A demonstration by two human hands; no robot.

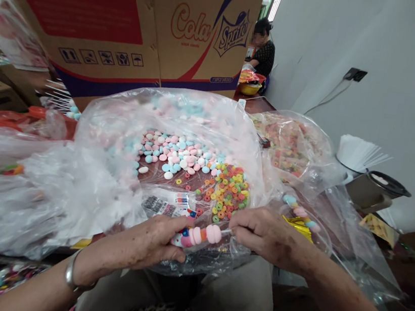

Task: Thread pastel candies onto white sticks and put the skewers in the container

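Note:
A candy skewer, threaded with pink marshmallow-like pieces and an orange ring, lies between my two hands at the front of the table. My left hand is closed around its left end, where a blue and pink printed part shows. The fingers of my right hand pinch the thin white stick at the other end. Just beyond are colorful ring candies, and farther back pink, blue and white oval candies spread inside a large clear plastic bag. A printed wrapper lies beside my left hand.
A tall cardboard box blocks the far side. To the right stand a bag of ring candies, white sticks and a dark jug. Another candy skewer lies near yellow ties. A person sits farther back.

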